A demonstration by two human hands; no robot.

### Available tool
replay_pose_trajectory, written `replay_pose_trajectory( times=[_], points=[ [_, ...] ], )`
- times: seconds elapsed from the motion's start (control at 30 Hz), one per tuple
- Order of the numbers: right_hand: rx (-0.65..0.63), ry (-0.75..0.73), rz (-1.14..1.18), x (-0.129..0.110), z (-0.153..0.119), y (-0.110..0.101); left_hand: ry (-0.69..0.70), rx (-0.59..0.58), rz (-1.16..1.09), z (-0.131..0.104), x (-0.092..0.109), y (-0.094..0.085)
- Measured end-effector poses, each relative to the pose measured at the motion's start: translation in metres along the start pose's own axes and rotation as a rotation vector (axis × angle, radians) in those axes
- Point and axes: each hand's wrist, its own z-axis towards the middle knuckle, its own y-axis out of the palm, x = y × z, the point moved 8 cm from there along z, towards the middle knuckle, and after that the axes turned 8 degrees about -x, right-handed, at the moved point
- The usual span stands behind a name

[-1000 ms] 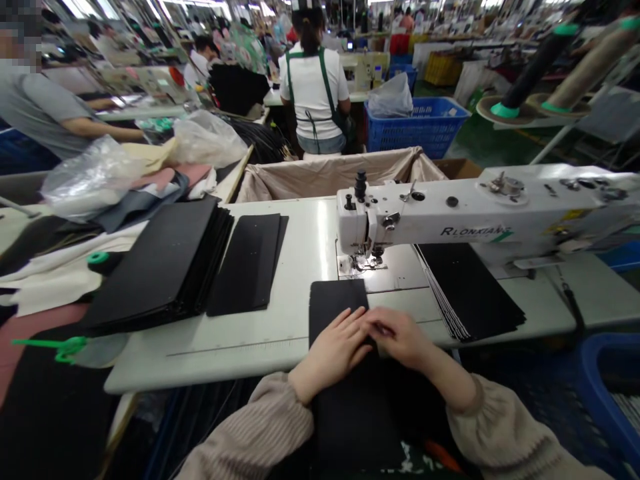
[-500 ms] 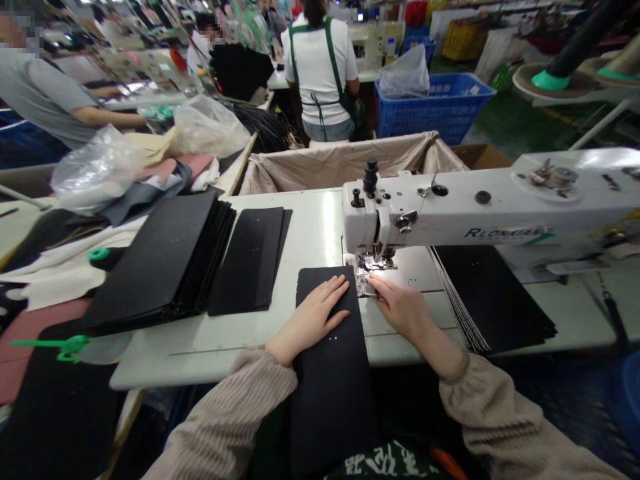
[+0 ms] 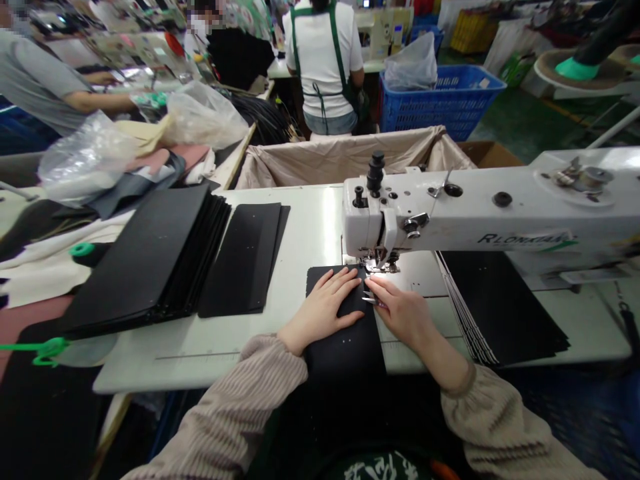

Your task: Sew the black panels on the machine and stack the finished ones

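A black panel (image 3: 345,360) lies on the table, its near part hanging over the front edge. My left hand (image 3: 325,310) rests flat on it, fingers spread and pointing at the sewing machine. My right hand (image 3: 403,310) is closed around a small pair of thread snips (image 3: 370,298), whose blades stick out to the left. Its fingertips touch the panel's right edge, just before the presser foot (image 3: 383,265). The white sewing machine (image 3: 460,207) stands over the panel's far right corner.
To the left are a tall stack of black panels (image 3: 145,247) and a smaller pile (image 3: 243,260). More black panels (image 3: 500,307) lie right of the needle. Behind the table is a cloth-lined bin (image 3: 300,163). Co-workers (image 3: 323,67) sit farther back near a blue basket (image 3: 440,100).
The black panel and my left hand have shifted right and slightly forward, up against the presser foot. My right fingertips now meet the panel's edge, and the snips' blades show more clearly.
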Motion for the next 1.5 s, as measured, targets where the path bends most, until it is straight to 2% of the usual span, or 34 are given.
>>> replay_pose_trajectory(
  times=[1.1,1.5],
  points=[
    [-0.006,0.031,-0.063,-0.0001,0.0011,0.0016,-0.005,0.022,-0.016,0.0070,-0.0073,-0.0032],
    [-0.014,0.033,-0.072,0.0004,0.0007,0.0031,0.026,0.054,0.027,0.0042,-0.0016,-0.0086]
  ],
)
